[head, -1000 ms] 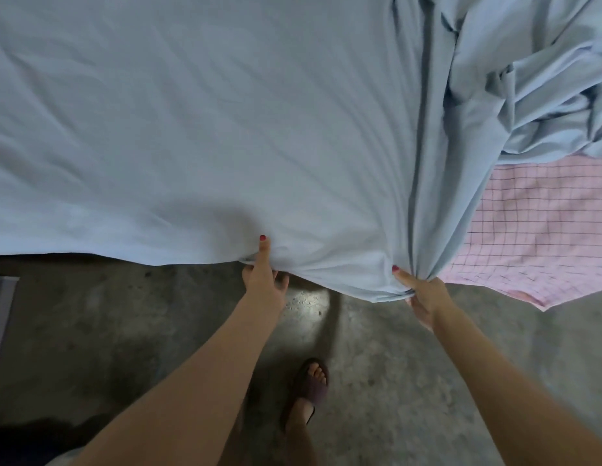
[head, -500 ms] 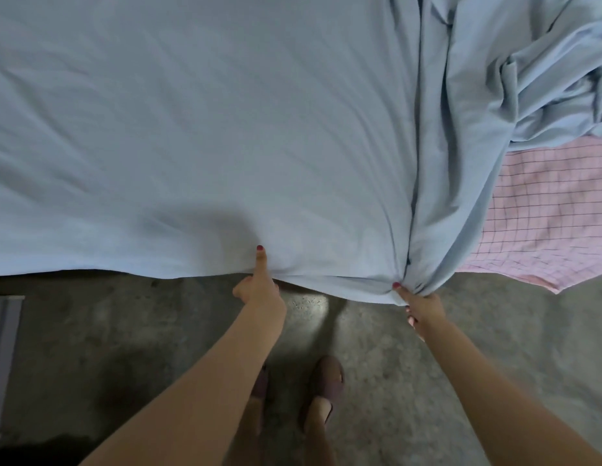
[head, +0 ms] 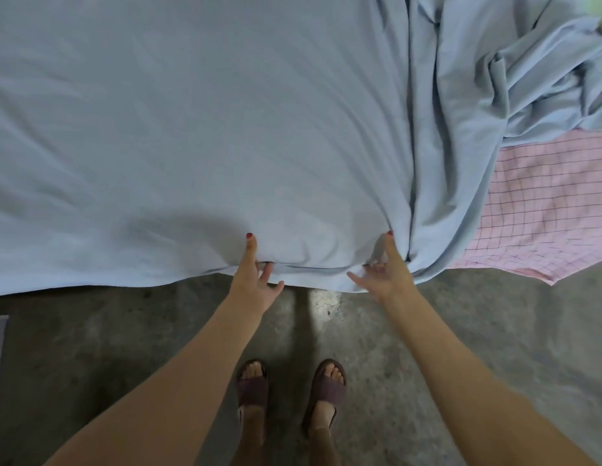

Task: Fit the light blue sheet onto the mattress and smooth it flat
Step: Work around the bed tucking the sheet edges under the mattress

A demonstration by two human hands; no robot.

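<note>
The light blue cotton-like sheet [head: 198, 136] lies spread over most of the mattress, its near hem hanging over the bed's edge above the grey concrete floor [head: 461, 331]. To the right it is not yet drawn out — a long fold runs up the bed and the rest sits in a loose heap at the far right, leaving the pink checked mattress cover [head: 545, 213] bare at that corner.

Both hands are at the near hem. The left hand [head: 254, 280] has its forefinger laid up on the top of the sheet while the other fingers spread loosely at and under the hem; it looks more like pressing than a closed pinch. The right hand [head: 387, 274] mirrors it just left of the long fold, forefinger up on the cloth, a little fabric gathered against it, the other fingers open below. How firmly either one holds the hem, I cannot tell.

The cloth looks thin, soft and light; it creases at a touch and will slide easily over the cover beneath. Pulled at one point it will only bunch, so it is likely best taken along the hem with both hands apart — and the heaped part gripped at its own edge to draw it over the bare pink corner.
</note>
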